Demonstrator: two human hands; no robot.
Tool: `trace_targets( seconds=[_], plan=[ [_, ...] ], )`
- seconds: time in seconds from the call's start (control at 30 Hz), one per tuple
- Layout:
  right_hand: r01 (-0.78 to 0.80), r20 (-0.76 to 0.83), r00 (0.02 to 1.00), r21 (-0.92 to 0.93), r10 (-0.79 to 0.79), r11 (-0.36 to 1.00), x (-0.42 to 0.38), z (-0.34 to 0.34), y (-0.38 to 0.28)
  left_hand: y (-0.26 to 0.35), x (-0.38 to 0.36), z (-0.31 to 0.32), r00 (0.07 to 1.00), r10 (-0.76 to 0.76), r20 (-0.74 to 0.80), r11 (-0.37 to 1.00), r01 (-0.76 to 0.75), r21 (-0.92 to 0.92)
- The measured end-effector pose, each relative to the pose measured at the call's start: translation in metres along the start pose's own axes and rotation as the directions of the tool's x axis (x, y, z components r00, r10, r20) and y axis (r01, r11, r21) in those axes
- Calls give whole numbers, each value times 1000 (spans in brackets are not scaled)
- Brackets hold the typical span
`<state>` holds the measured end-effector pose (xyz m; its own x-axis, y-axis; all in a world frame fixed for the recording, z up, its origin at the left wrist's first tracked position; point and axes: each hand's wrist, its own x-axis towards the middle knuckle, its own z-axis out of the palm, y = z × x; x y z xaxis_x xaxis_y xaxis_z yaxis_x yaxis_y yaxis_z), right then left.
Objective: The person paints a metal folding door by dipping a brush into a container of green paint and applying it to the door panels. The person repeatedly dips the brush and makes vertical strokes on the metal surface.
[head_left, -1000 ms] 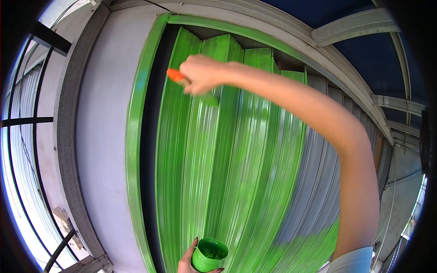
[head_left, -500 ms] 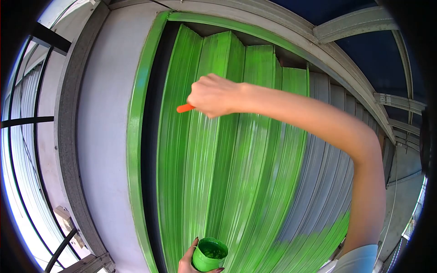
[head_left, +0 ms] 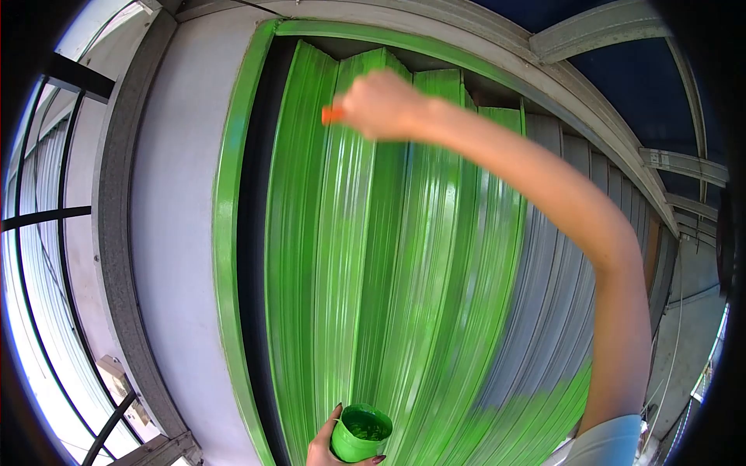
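Note:
My right hand point(head_left: 382, 105), blurred by motion, is closed around an orange-handled paintbrush point(head_left: 332, 116). Only the handle's end sticks out on the left; the bristles are hidden behind the fist. Behind it stands a folding metal shutter point(head_left: 342, 272) with upright pleats, coated in streaky green paint. At the bottom of the view, my left hand point(head_left: 321, 449) grips a small green cup point(head_left: 356, 448), its fingers wrapped round the side. Dark green paint shows inside the cup's mouth.
Bare grey pleats point(head_left: 536, 287) continue on the right, with green on their lower part point(head_left: 536, 419). A green frame point(head_left: 225, 233) edges the shutter beside a pale wall point(head_left: 175, 210). Metal beams point(head_left: 614, 31) cross overhead, and black window bars point(head_left: 54, 217) stand at the left.
My right hand has moved up along the shutter and slightly right, carrying the paintbrush. The left hand and cup have stayed almost in place.

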<state>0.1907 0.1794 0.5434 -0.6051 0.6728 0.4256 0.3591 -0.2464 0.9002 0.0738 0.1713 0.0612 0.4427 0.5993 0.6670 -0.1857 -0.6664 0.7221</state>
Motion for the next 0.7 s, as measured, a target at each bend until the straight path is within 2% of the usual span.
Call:
trace_targets(
  seconds=[0.03, 0.07, 0.13, 0.23, 0.27, 0.33, 0.4, 0.43, 0.47, 0.57, 0.67, 0.7],
  plan=[
    [131, -21, 991, 10, -131, 991, -14, 11, -19, 3, 0, 0, 1000, -3, 2, 1000, 3, -5],
    [239, -59, 970, 100, -234, 966, -30, 17, -36, 6, 1, 1, 1000, -3, 3, 1000, 3, -10],
    [307, -126, 949, 180, -288, 934, -46, 20, -60, 12, 1, 2, 1000, 11, -12, 998, -11, -62],
    [128, -21, 990, 570, -142, 812, -47, 8, -57, 23, 3, 0, 1000, -16, 18, 998, 17, -64],
    [70, -15, 997, 588, -76, 806, -42, 4, -42, 26, 3, 0, 999, -34, 38, 998, 36, -51],
    [96, -223, 972, 652, 69, 752, -17, 25, 4, 25, 3, 2, 997, -51, 61, 997, 54, -59],
    [8, -334, 915, 579, 228, 815, 0, 23, 53, 22, 4, 4, 997, -48, 61, 996, 52, -68],
    [-44, -339, 895, 578, 289, 815, 2, 14, 70, 20, 4, 5, 998, -39, 53, 996, 43, -75],
    [-140, -356, 869, 487, 342, 862, 9, 14, 85, 20, 5, 7, 998, -30, 46, 996, 34, -83],
    [-154, -468, 848, 233, 250, 960, 11, 10, 83, 27, 9, 9, 998, -37, 55, 986, 46, -158],
    [-63, -294, 952, 72, 82, 995, 4, 23, 53, 30, 8, 9, 997, -2, 75, 993, 10, -117],
    [-45, -148, 988, 62, 53, 997, -5, 21, 29, 28, 6, 9, 997, -6, 76, 996, 13, -87]
  ],
)
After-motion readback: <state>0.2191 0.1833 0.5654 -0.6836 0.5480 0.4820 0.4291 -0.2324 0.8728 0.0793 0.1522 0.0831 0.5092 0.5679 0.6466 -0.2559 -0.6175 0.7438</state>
